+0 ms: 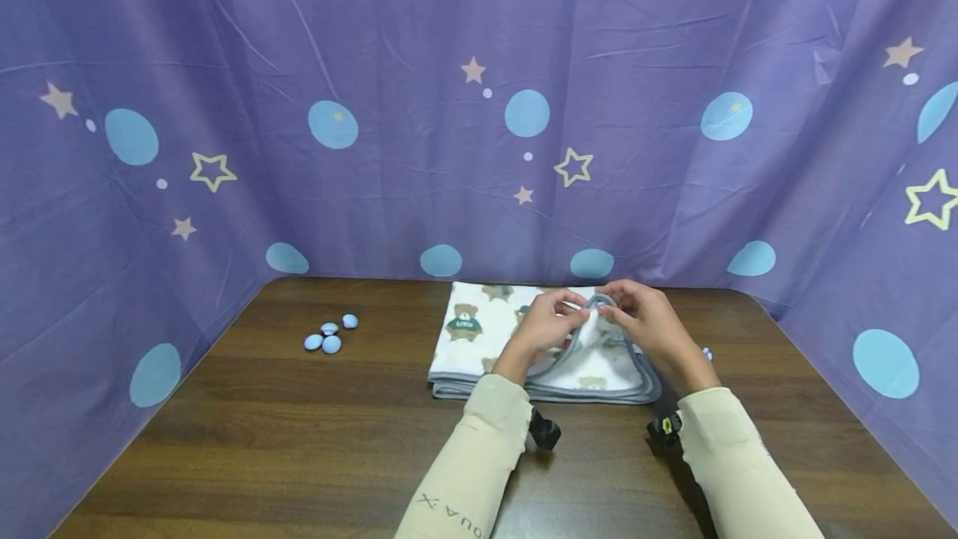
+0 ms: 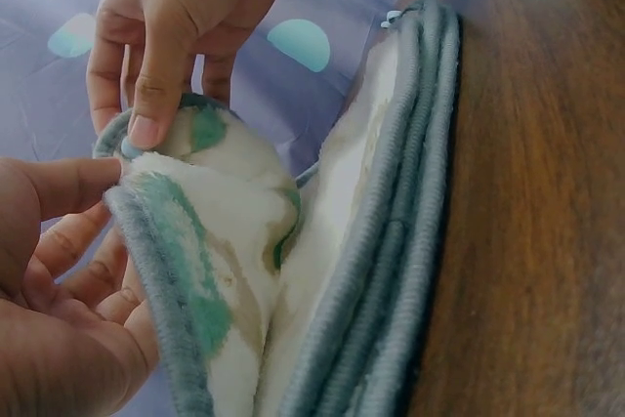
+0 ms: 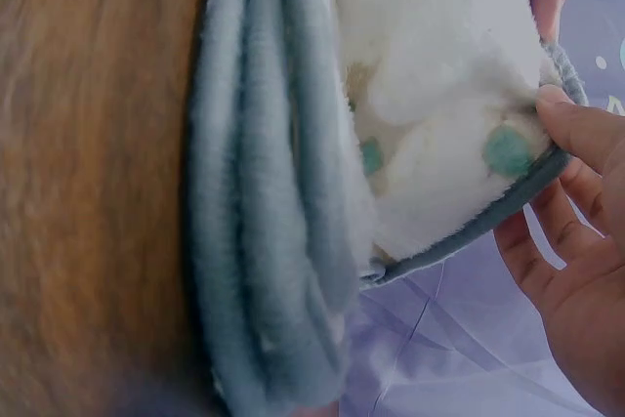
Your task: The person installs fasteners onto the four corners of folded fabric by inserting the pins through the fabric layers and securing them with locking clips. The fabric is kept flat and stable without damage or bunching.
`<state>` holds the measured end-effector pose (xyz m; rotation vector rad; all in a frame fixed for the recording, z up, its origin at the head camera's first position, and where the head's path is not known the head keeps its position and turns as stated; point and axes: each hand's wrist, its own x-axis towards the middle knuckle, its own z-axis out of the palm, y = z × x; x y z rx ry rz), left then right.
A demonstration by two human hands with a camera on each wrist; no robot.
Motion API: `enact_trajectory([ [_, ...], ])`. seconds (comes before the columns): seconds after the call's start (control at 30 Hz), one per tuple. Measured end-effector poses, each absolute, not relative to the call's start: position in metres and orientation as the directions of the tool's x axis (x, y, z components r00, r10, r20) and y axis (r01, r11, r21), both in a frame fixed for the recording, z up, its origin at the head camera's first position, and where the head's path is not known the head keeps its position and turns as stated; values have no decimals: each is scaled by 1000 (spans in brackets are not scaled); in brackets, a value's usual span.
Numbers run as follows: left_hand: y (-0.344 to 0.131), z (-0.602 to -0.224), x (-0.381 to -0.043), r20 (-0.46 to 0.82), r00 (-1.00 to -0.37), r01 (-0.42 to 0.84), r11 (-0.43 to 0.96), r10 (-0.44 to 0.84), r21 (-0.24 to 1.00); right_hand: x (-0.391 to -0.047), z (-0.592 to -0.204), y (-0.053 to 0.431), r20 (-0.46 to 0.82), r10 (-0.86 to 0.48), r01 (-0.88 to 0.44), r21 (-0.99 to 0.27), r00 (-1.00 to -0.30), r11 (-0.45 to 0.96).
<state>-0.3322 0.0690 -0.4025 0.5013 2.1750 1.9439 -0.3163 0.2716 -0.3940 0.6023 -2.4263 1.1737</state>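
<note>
A folded white blanket (image 1: 452, 356) with brown bears and grey-blue edging lies on the table. My left hand (image 1: 542, 327) pinches the lifted edge of its top layer between thumb and fingers. Close beside it, my right hand (image 1: 647, 327) grips the same raised layer near the corner, thumb on the plush side and fingers behind. A small pale blue piece (image 2: 130, 148) shows at the right thumb tip in the left wrist view, mostly hidden by thumb and cloth. Under the lifted flap, the other layers (image 3: 259, 163) stay stacked flat.
Several small, round, pale blue pieces (image 1: 332, 344) sit on the brown wooden table (image 1: 299, 422) to the left. Another small bluish thing (image 1: 707, 353) shows just right of my right wrist. A purple curtain (image 1: 404, 190) with stars and dots encloses the back and sides.
</note>
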Motion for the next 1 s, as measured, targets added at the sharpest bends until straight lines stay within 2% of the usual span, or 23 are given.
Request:
enact_trajectory([
  [0.1, 70, -403, -332, 75, -924, 116, 86, 376, 990, -316, -395, 273, 529, -206, -543, -630, -824, 555],
  [0.33, 70, -401, -331, 52, -900, 99, 88, 433, 991, -317, -396, 276, 635, -252, -630, -484, -731, 608],
  [0.53, 69, -399, -329, 29, -881, 90, 108, 472, 990, -319, -396, 277, 647, -292, -664, -455, -704, 593],
  [1.0, 53, -396, -335, -44, -903, 15, 133, 428, 991, -321, -397, 280, 712, -325, -721, -359, -622, 592],
])
